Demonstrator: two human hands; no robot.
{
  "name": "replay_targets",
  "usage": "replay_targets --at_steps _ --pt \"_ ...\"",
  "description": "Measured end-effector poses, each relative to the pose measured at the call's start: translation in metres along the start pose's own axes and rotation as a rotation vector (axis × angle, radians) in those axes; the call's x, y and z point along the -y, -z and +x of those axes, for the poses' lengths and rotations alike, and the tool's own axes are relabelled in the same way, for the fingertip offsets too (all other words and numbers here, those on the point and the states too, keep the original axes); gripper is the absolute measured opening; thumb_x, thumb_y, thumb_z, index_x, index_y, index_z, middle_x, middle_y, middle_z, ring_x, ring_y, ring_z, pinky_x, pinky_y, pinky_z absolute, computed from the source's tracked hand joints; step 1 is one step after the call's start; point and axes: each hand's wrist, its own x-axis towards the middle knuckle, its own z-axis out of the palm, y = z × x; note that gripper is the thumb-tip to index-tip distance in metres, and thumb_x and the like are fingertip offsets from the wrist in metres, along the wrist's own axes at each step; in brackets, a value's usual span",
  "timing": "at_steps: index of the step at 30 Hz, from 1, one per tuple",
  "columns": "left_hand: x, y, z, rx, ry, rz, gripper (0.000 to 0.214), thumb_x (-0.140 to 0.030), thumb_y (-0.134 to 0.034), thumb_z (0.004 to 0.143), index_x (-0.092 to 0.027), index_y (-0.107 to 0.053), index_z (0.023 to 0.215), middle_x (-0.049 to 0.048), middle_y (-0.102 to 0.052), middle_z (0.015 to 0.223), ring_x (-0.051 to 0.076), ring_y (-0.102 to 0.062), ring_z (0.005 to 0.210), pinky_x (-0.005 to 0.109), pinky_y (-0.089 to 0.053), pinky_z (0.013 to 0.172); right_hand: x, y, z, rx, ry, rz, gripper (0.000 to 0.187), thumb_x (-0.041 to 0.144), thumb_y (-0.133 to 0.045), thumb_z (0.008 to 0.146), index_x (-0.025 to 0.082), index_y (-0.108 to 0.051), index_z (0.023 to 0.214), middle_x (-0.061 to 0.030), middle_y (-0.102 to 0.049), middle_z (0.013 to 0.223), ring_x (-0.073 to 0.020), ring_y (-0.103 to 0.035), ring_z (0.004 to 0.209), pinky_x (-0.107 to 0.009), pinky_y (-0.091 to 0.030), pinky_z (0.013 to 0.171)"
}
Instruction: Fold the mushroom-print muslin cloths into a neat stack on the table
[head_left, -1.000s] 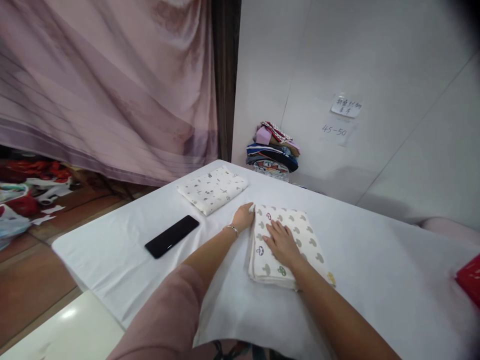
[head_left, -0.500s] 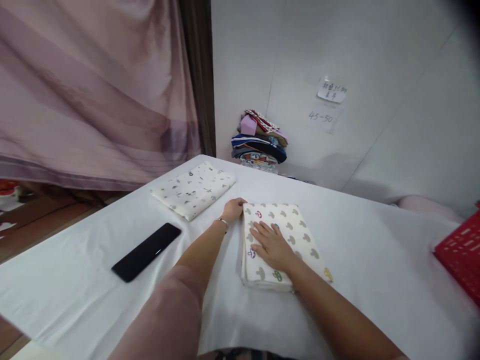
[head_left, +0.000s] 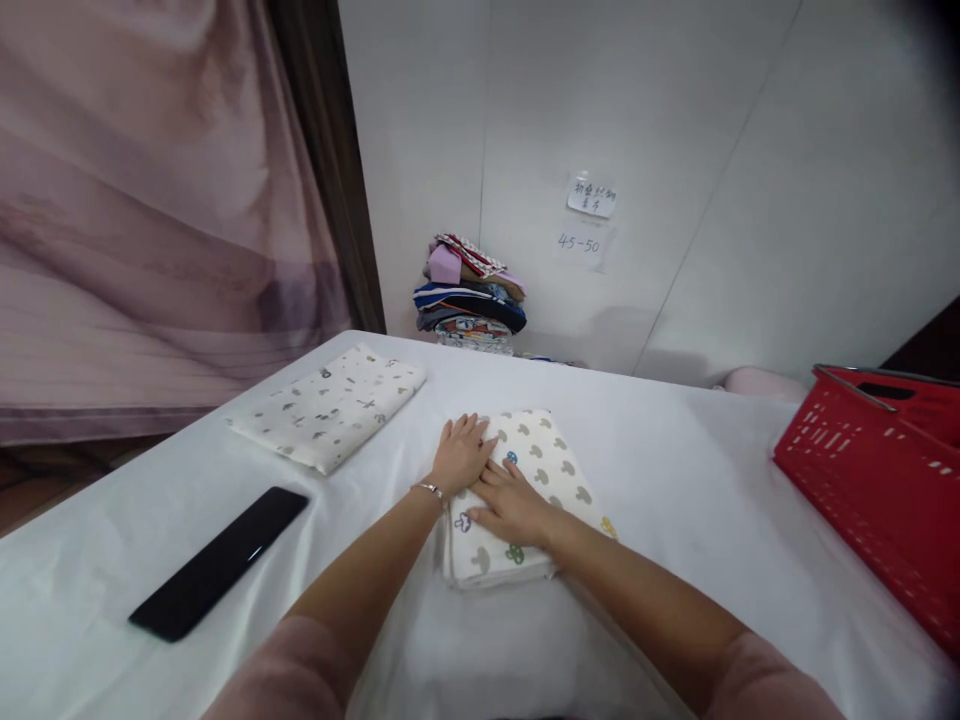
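Folded mushroom-print cloth (head_left: 559, 458) lies mid-counter (head_left: 675, 470), left hand (head_left: 459, 460) and right hand (head_left: 519, 508) flat on top near its left edge, fingers (head_left: 471, 424) extended, gripping nothing. Uneven sideways pressure could skew the layers or wrinkle the top. Black phone (head_left: 221, 562), second folded cloth (head_left: 330, 405) to the left; red basket (head_left: 874, 485) right.

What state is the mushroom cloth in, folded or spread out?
Folded: the mushroom cloth lies in a rectangle, layers showing along its near edge, with the right hand flat on top.
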Motion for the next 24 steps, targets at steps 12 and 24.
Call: replay_targets --at_steps 12,24 --pt "-0.029 0.007 -0.010 0.070 -0.131 0.243 0.055 -0.050 -0.037 0.089 -0.016 -0.046 0.131 0.0128 -0.031 0.146 0.030 -0.023 0.136 0.053 -0.014 0.110 -0.149 0.066 -0.018 -0.543 -0.642 0.586 0.030 0.020 -0.053 0.077 0.017 -0.067 0.103 -0.0074 -0.068 0.105 -0.0200 -0.061 0.099 -0.034 -0.047 0.087" --pt "-0.044 -0.010 -0.041 0.210 -0.356 0.104 0.059 -0.055 -0.023 0.092 -0.023 -0.030 0.141 0.0065 -0.026 0.149 0.026 -0.016 0.139 0.049 -0.014 0.111 -0.210 0.030 0.025 -0.347 -0.463 0.668 0.044 0.013 -0.059 0.070 0.022 -0.064 0.112 -0.0023 -0.069 0.103 -0.0163 -0.064 0.090 -0.030 -0.049 0.084"
